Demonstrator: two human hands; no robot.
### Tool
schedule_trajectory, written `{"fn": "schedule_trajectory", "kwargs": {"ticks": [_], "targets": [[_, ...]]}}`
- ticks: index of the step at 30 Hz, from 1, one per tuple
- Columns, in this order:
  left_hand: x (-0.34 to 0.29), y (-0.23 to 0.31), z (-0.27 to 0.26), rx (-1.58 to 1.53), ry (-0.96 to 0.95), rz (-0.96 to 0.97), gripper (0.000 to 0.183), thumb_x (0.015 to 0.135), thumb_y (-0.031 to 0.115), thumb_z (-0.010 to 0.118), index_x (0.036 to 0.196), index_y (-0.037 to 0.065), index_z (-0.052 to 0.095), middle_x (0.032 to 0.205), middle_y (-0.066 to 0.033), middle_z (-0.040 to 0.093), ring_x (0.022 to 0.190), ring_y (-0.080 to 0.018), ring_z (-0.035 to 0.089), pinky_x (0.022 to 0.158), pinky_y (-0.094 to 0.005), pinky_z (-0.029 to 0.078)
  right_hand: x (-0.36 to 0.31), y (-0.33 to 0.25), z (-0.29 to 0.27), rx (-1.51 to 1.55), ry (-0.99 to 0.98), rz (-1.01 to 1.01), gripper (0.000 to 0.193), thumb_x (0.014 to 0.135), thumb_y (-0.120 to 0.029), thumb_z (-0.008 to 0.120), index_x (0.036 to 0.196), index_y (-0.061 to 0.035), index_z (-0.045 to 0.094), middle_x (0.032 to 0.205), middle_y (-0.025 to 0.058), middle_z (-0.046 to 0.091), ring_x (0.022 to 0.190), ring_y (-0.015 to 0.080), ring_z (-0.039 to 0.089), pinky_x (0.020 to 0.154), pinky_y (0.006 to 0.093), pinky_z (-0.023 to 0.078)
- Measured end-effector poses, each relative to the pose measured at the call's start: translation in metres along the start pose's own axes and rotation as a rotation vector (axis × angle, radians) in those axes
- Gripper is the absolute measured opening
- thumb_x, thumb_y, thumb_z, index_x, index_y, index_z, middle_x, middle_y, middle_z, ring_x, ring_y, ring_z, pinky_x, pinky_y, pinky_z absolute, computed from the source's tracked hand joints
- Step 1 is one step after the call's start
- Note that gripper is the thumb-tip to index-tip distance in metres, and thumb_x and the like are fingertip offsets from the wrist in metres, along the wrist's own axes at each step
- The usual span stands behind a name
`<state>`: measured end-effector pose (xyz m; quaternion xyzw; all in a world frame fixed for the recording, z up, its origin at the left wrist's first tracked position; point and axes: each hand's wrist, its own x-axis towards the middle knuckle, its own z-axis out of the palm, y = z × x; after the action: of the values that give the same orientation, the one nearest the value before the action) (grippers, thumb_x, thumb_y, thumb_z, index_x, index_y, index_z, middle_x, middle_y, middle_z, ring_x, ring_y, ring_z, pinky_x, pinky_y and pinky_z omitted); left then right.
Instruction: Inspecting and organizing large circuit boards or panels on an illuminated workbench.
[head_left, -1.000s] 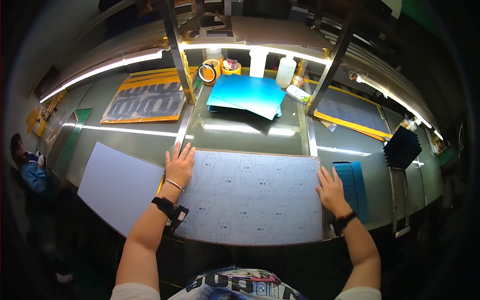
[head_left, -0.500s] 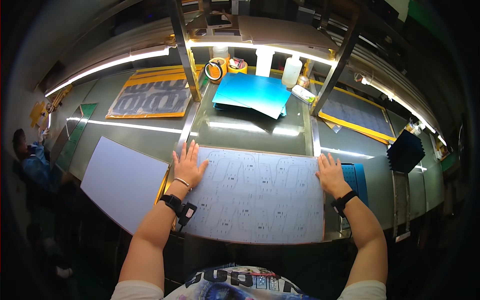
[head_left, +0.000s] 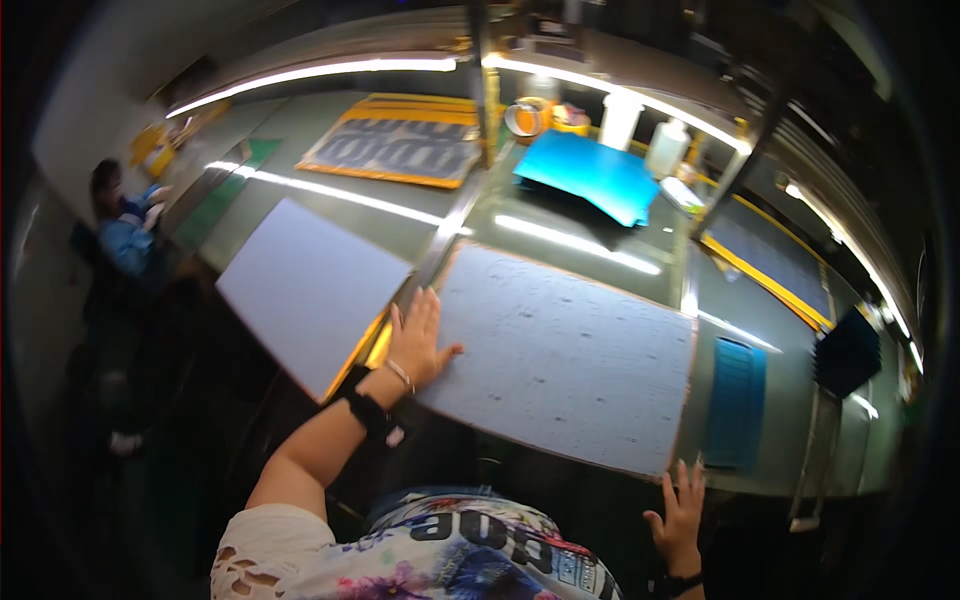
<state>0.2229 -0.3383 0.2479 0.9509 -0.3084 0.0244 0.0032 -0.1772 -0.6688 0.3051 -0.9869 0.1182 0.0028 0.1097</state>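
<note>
Just took the right hand (head_left: 681,524) off the side of the big pale board (head_left: 570,360), mid-frame, down near its corner at lower right, with spread fingers. Still resting the left hand (head_left: 416,352), spread too, on the board's left edge. Maybe steadying with just one.

In the centre, the marked panel (head_left: 570,355) is showing dark specks on pale lilac-grey; centre left, the plain panel (head_left: 312,290) is showing unbroken lilac-grey; upper centre, stacked sheets (head_left: 588,170) are gleaming bright blue.

White cut-out sleeve (head_left: 272,538), floral shirt (head_left: 465,560), black wristbands (head_left: 369,413)
</note>
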Motion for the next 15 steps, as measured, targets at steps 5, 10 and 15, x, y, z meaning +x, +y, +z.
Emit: {"fn": "schedule_trajectory", "kwargs": {"ticks": [5,10,15], "targets": [[-0.143,-0.002,-0.022,-0.262,0.079,-0.054,0.070,0.088,0.052,0.044,0.133,-0.002,0.039,0.146,-0.0194,0.023,0.137,-0.0333,0.017,0.106,-0.0532,0.019,0.040,-0.036,-0.013,0.023,0.076,-0.174,0.068,0.082,-0.055,0.052,0.120,0.0003,0.051,0.137,0.0212,0.036,0.131,0.0445,0.023,0.106,0.0569,0.019],[-0.139,-0.007,-0.009,-0.889,0.321,-0.567,0.031,0.086,0.032,0.059,0.088,0.002,0.067,0.081,-0.0085,0.064,0.079,-0.0181,0.058,0.072,-0.0318,0.044,0.108,-0.111,0.028,0.131,0.033,-0.345,0.059,0.076,-0.037,0.065,0.123,-0.0035,0.050,0.137,0.0202,0.036,0.130,0.0430,0.026,0.106,0.0549,0.020],[-0.113,-0.007,0.020,-1.509,0.283,-0.723,0.024,0.083,0.021,0.064,0.073,-0.001,0.063,0.062,-0.0006,0.057,0.059,-0.0069,0.051,0.055,-0.0227,0.040,0.131,-0.138,0.062,-0.064,0.343,-0.313,0.039,0.074,-0.006,0.059,0.113,-0.0087,0.061,0.126,0.0171,0.048,0.120,0.0393,0.040,0.102,0.0485,0.032]]}}
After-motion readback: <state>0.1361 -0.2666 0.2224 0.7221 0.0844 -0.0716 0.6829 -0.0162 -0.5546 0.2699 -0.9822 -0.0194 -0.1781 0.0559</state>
